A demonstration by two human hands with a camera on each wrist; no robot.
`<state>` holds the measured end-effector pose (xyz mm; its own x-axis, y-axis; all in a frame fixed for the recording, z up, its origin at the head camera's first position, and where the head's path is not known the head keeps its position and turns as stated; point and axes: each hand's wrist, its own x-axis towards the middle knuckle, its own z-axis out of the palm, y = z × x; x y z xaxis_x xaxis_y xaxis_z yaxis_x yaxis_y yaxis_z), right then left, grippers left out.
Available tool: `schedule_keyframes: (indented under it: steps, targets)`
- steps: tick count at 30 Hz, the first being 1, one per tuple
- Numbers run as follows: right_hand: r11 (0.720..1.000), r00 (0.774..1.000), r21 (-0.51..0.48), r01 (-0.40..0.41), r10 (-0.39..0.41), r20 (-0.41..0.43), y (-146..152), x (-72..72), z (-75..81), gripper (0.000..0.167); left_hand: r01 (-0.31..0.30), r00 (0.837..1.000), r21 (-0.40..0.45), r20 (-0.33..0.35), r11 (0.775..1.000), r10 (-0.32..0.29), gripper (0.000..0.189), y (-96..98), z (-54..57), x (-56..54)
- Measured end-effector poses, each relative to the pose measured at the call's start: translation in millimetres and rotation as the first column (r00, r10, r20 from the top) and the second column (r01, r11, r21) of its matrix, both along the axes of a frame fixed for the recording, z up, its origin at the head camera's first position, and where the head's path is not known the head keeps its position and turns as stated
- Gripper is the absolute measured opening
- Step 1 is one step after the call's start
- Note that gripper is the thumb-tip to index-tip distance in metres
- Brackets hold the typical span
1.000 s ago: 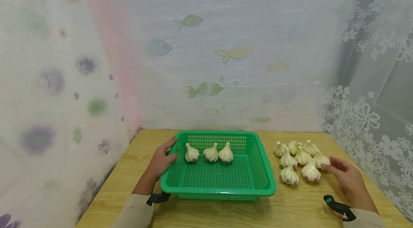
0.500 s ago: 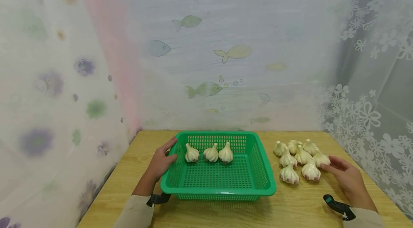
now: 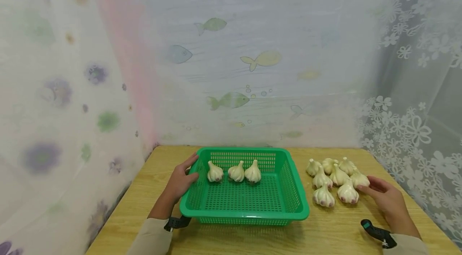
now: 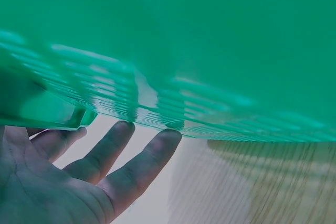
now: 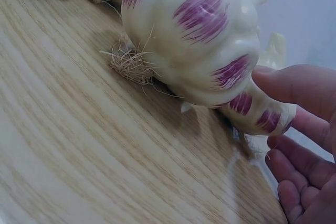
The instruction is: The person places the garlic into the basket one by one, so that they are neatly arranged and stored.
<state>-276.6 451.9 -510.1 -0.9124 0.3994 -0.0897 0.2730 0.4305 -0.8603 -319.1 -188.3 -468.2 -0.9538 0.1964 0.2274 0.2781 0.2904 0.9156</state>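
Observation:
Three garlic bulbs [image 3: 236, 172] stand along the back of a green plastic basket [image 3: 244, 215]. My left hand [image 3: 180, 182] holds the basket's left side, thumb over the rim; in the left wrist view its fingers [image 4: 139, 166] touch the slotted outer wall from outside. On the right, my right hand [image 3: 390, 201] pinches the rightmost garlic bulb [image 3: 359, 178] of a group, thumb in front and fingers at its right. That bulb [image 5: 260, 113] is partly hidden behind a nearer garlic bulb [image 5: 184, 35] with purple streaks and dry roots.
Several more garlic bulbs [image 3: 320, 177] sit close together right of the basket on the wooden table [image 3: 332, 231]. A pale curtain with fish prints [image 3: 231, 98] hangs behind the table, and other patterned curtains hang at both sides. Each wrist wears a black strap [image 3: 377, 231].
My right hand has shifted slightly left, its thumb moving onto the rightmost garlic bulb. The left hand and basket stay in place.

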Motion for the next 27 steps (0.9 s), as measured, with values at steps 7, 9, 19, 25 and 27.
schedule_keyframes:
  steps: [7, 9, 19, 25, 27]
  targets:
    - [1.000, 1.000, -0.012, -0.012, 0.012, 0.008, -1.9, -0.1, 1.9, 0.105, 0.001, 1.000, 0.010, 0.004, 1.000, -0.001, 0.071, 1.0, 1.6, 0.3]
    - [0.999, 1.000, -0.034, -0.021, 0.021, 0.014, -2.8, 0.8, 2.9, 0.106, -0.001, 1.000, 0.008, 0.004, 1.000, 0.001, 0.071, 0.9, 1.4, 0.7]
    - [1.000, 1.000, -0.004, 0.012, -0.012, 0.004, -4.9, 6.4, 4.9, 0.104, 0.001, 1.000, 0.005, 0.001, 1.000, -0.001, 0.072, -0.4, -0.7, 1.9]
    - [0.997, 0.998, -0.040, 0.061, -0.062, -0.010, -2.8, 4.5, 4.0, 0.102, 0.010, 1.000, 0.014, 0.004, 1.000, -0.010, 0.071, -0.1, 1.8, 2.8]
    - [0.996, 0.997, -0.046, 0.080, -0.080, 0.000, -1.6, 3.5, 4.1, 0.103, 0.011, 1.000, 0.015, 0.007, 1.000, -0.011, 0.071, 0.4, 3.5, 4.1]
